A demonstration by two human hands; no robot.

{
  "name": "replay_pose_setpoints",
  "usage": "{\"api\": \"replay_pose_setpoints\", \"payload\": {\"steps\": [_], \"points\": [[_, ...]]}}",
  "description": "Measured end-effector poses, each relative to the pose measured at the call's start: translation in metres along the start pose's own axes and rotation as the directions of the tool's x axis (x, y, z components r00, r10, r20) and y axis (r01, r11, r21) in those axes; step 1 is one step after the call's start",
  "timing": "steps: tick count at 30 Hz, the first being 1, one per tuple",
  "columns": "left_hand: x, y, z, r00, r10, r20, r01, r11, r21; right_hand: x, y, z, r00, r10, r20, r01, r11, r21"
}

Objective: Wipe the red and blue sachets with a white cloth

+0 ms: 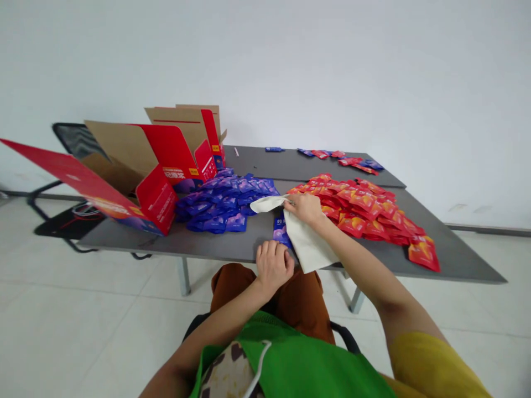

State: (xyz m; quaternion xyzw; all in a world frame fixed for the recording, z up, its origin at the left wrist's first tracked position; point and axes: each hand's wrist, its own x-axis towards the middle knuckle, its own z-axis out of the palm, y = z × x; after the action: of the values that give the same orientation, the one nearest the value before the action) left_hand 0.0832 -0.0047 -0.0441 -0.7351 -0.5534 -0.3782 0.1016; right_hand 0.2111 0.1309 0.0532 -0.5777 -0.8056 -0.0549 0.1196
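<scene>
The right hand (305,209) pinches a cream cloth bag (310,243). The curled left hand (274,266), with a half-covered blue sachet (281,231) at its twelve o'clock, hides whether it holds anything.

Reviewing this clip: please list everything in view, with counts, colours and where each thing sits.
grey table: one, dark grey, centre of view
blue sachets: dozens, blue, heaped left on table
red sachets: dozens, red, spread right on table
mixed sachets: several, red and blue, far table end
opened cartons: two or three, red and tan, table's left end
black mesh chair: one, black, behind table's left end
green fabric bag: one, green, at person's front
cream cloth pouch: one, cream, on table edge
single blue sachet: one, blue, beside pouch
left hand: bare, near single blue sachet
right hand: bare, gripping pouch's top
</scene>
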Motion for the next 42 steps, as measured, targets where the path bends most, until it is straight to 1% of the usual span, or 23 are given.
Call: {"api": "replay_pose_setpoints", "payload": {"steps": [2,3,5,8,10,13,15,16,17,18,19,21,23,24,26,28,30,32,33,35,37,40,42], "points": [[0.009,0.003,-0.006,0.992,-0.113,-0.055,0.112,0.993,-0.035,-0.017,0.01,-0.014,0.985,-0.008,-0.174,0.027,0.994,0.108],[0.015,0.004,-0.008,0.984,-0.162,-0.07,0.16,0.987,-0.03,-0.027,0.014,-0.021,0.962,-0.007,-0.274,0.055,0.984,0.17],[0.027,0.007,-0.009,0.98,-0.195,-0.031,0.196,0.981,0.017,-0.047,0.02,-0.035,0.89,0.034,-0.455,0.103,0.956,0.274],[0.038,0.01,-0.003,0.983,-0.129,0.127,0.123,0.991,0.056,-0.073,0.022,-0.053,0.751,0.174,-0.638,0.119,0.914,0.389],[0.039,0.01,0.002,0.98,-0.114,0.165,0.106,0.993,0.052,-0.086,0.021,-0.061,0.659,0.256,-0.708,0.12,0.892,0.435],[0.036,0.008,0.004,0.982,-0.159,0.103,0.156,0.987,0.034,-0.101,0.016,-0.063,0.547,0.356,-0.758,0.084,0.877,0.473],[0.035,0.005,0.001,0.97,-0.24,0.045,0.239,0.97,0.034,-0.106,0.013,-0.059,0.503,0.41,-0.761,0.062,0.861,0.505],[0.036,0.002,-0.001,0.955,-0.296,0.018,0.295,0.955,0.04,-0.108,0.012,-0.057,0.499,0.429,-0.753,0.058,0.85,0.523],[0.038,0.0,-0.003,0.936,-0.352,-0.014,0.352,0.935,0.042,-0.109,0.011,-0.053,0.507,0.442,-0.739,0.058,0.838,0.542],[0.04,-0.003,-0.006,0.916,-0.397,-0.051,0.399,0.916,0.036,-0.11,0.011,-0.05,0.53,0.449,-0.719,0.06,0.827,0.56],[0.041,-0.006,-0.008,0.902,-0.421,-0.094,0.424,0.905,0.021,-0.11,0.011,-0.046,0.571,0.446,-0.689,0.06,0.814,0.577],[0.042,-0.01,-0.011,0.892,-0.408,-0.194,0.414,0.91,-0.008,-0.11,0.013,-0.039,0.68,0.418,-0.602,0.059,0.788,0.613],[0.039,-0.013,-0.013,0.903,-0.35,-0.249,0.359,0.933,-0.009,-0.111,0.012,-0.03,0.798,0.358,-0.484,0.056,0.756,0.652],[0.035,-0.015,-0.013,0.92,-0.312,-0.239,0.32,0.947,-0.005,-0.111,0.01,-0.025,0.85,0.321,-0.419,0.045,0.746,0.664],[0.025,-0.016,-0.012,0.959,-0.227,-0.167,0.23,0.973,-0.003,-0.111,0.0,-0.013,0.928,0.222,-0.298,0.033,0.75,0.661],[0.015,-0.016,-0.01,0.984,-0.146,-0.1,0.148,0.989,0.012,-0.108,-0.015,0.001,0.978,0.077,-0.192,0.06,0.784,0.619],[0.008,-0.016,-0.007,0.99,-0.109,-0.091,0.115,0.991,0.066,-0.1,-0.031,0.015,0.991,-0.094,-0.097,0.132,0.823,0.552],[0.005,-0.017,-0.005,0.988,-0.096,-0.117,0.109,0.988,0.113,-0.087,-0.043,0.027,0.982,-0.187,-0.002,0.167,0.872,0.459],[0.005,-0.019,-0.004,0.987,-0.089,-0.132,0.105,0.987,0.119,-0.079,-0.045,0.031,0.977,-0.205,0.051,0.165,0.895,0.415],[0.004,-0.024,-0.002,0.985,-0.066,-0.162,0.083,0.991,0.1,-0.062,-0.046,0.036,0.973,-0.178,0.148,0.122,0.937,0.326],[0.003,-0.028,-0.001,0.981,-0.043,-0.187,0.057,0.996,0.073,-0.044,-0.044,0.037,0.975,-0.099,0.2,0.054,0.974,0.222],[0.0,-0.032,0.001,0.978,-0.039,-0.205,0.052,0.997,0.06,-0.022,-0.038,0.036,0.977,0.023,0.211,-0.032,0.999,0.037],[-0.001,-0.033,0.002,0.979,-0.05,-0.197,0.065,0.995,0.07,-0.011,-0.033,0.035,0.976,0.062,0.207,-0.056,0.998,-0.034]]}}
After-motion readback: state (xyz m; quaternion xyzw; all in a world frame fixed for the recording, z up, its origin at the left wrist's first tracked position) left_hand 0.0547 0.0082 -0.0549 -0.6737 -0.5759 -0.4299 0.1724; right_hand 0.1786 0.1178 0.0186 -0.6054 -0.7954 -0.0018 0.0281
